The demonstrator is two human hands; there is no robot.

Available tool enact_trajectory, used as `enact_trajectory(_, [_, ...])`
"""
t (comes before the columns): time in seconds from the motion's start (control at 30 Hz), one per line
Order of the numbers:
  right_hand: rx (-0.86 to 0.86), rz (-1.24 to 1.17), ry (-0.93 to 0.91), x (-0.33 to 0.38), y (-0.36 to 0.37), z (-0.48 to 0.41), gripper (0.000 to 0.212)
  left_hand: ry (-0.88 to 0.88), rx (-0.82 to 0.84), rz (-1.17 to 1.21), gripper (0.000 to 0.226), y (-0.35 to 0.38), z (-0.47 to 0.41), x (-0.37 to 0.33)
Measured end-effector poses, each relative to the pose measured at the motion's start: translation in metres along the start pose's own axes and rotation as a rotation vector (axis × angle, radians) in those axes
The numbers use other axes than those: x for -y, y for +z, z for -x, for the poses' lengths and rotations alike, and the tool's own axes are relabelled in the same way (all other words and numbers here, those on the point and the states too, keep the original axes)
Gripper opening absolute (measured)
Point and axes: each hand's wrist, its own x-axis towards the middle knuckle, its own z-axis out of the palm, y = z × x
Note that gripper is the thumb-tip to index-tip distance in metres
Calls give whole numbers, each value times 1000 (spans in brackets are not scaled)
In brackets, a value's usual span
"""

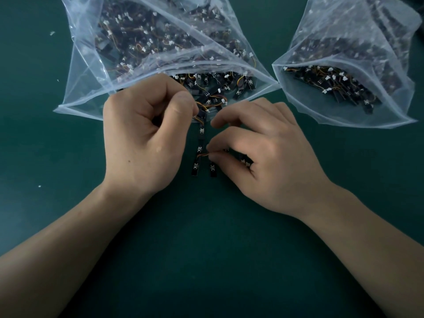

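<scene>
Two clear plastic bags lie open on a dark green table, each full of small black circuit boards with orange wires and white connectors. My left hand [146, 131] is curled at the mouth of the larger bag [87, 88], pinching a small black board [202, 115] by its wire. My right hand [259, 152] pinches the orange wire [203, 154] of another board between thumb and fingertips. Several loose black boards [195, 167] lie on the table between my two hands, and some are hidden under the right palm.
The second bag [344, 111] sits at the upper right, its mouth facing me. A few white specks [52, 32] lie on the green table [206, 249] at the left.
</scene>
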Motion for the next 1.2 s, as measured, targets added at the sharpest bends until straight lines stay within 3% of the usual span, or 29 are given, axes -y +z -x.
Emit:
enact_trajectory(0.83, [48, -18, -3, -2, 2, -1, 10, 7, 21, -11, 23, 0, 1, -1])
enact_trajectory(1.03, [-114, -272, 104, -6, -2, -2, 11, 53, 11, -67, 23, 0, 2, -1])
enact_trajectory(1.2, [-228, -380, 226, -12, -6, -2, 15, 182, -48, -283, 25, -2, 0, 1])
